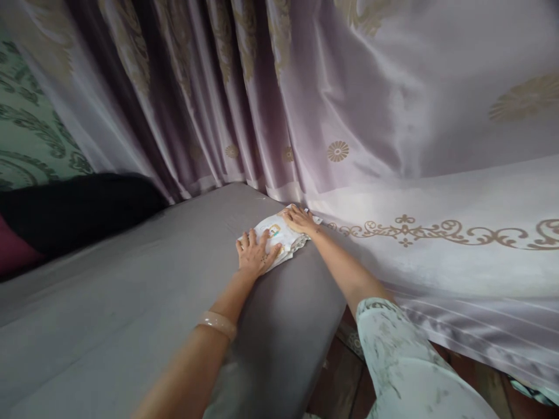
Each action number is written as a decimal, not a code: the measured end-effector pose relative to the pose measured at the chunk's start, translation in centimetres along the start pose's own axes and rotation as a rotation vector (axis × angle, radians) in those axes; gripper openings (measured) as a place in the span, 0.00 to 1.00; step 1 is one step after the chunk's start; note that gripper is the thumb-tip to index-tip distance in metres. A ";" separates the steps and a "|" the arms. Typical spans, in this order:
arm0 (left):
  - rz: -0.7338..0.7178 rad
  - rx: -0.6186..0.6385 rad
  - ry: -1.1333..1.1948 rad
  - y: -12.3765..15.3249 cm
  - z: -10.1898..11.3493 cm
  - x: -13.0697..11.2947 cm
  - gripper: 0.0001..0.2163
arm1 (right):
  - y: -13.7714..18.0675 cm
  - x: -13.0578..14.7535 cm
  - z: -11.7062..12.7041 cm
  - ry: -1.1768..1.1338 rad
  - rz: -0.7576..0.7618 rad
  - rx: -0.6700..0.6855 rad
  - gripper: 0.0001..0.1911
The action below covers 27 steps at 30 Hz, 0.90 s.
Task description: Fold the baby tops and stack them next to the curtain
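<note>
A small folded white cloth (279, 235) with a printed picture lies near the far corner of a bed covered in a grey sheet (131, 291). My left hand (254, 254) rests flat on the cloth's near end, fingers spread. My right hand (299, 219) presses flat on its far end, close to the curtain. A pale bangle (217, 322) sits on my left wrist. My right arm wears a light patterned sleeve (406, 361).
A shiny lilac curtain (393, 116) with gold motifs hangs behind and to the right of the bed, draping down past its edge. A dark pillow (74, 209) lies at the bed's left end. Dark wooden floor (340, 384) shows below the bed corner.
</note>
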<state>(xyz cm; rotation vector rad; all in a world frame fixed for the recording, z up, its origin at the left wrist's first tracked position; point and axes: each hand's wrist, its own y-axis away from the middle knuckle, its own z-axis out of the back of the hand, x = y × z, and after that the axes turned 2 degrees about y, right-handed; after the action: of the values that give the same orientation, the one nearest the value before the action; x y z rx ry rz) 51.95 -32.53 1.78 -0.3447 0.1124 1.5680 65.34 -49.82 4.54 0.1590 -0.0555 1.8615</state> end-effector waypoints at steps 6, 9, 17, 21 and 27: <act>0.046 0.057 0.044 -0.3 0.2 -0.3 0.34 | -0.2 -0.1 0.0 -0.004 0.018 -0.018 0.30; 0.038 0.122 0.084 -0.3 0.6 -0.3 0.34 | -0.3 -0.3 0.3 0.000 0.025 0.010 0.29; -0.008 0.111 0.140 2.5 1.9 2.5 0.35 | 0.9 2.8 0.9 0.077 0.063 -0.060 0.32; 0.030 0.106 0.125 4.8 3.6 5.7 0.35 | 2.6 6.0 0.1 0.110 0.199 -0.064 0.32; 0.158 0.098 0.067 9.4 6.0 12.3 0.35 | 3.0 8.0 -2.1 0.108 0.143 -0.110 0.32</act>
<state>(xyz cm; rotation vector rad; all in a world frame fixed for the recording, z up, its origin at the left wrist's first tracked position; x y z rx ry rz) 41.92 -19.35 2.63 -0.3180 0.2733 1.7006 60.02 -42.87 3.66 -0.0229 -0.0970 2.0014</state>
